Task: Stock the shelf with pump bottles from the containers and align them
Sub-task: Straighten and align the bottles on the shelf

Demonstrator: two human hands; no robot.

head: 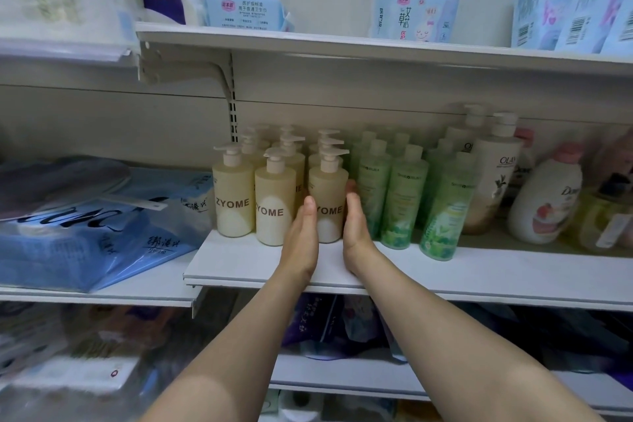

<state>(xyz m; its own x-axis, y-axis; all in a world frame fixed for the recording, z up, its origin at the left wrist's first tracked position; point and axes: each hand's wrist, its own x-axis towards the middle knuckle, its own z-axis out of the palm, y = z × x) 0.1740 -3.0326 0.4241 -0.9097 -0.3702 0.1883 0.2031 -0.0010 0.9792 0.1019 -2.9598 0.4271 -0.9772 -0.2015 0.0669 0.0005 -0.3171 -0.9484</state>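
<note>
- The white metal middle shelf runs across the view and carries every bottle named here; a second white shelf board hangs above it with pale blue packets of pads.
- A crinkled blue plastic-wrapped bundle lies on the neighbouring board, left of the middle shelf's end.
- Tall white pump bottles with brown lettering stand toward the right part of the middle shelf, with a rounded white Dove bottle further right.
- Slim green translucent bottles with leaf labels stand in rows just left of those white bottles.
- Cream-coloured cylindrical pump bottles marked ZYOME stand upright in three rows at the left end of the middle shelf, pump heads mostly pointing left.
- The front cream bottle of the right-hand row stands near the shelf's front edge, just beside the green bottles.
- The left hand lies flat against that bottle's left side, fingers straight, gripping nothing.
- The right hand presses its right side likewise, fingers extended between it and the green bottles.
</note>
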